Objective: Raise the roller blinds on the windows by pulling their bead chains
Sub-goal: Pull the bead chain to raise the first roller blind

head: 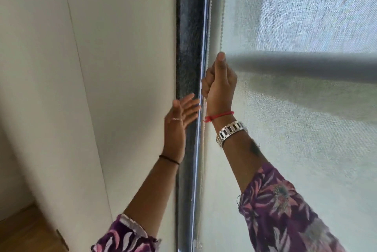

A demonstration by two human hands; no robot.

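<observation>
A pale woven roller blind (295,129) covers the window on the right, with a dark horizontal window bar showing through it at mid height. Two strands of white bead chain (222,7) hang along the blind's left edge. My right hand (219,82) is a fist closed on the bead chain, thumb pointing up, just left of the dark bar. My left hand (182,113) is lower and to the left, fingers spread, beside the dark window frame (188,47), holding nothing.
A plain white wall (91,68) fills the left half. The dark speckled frame and a shiny metal strip (204,27) run vertically between wall and blind. Wooden floor (24,231) shows at the bottom left corner.
</observation>
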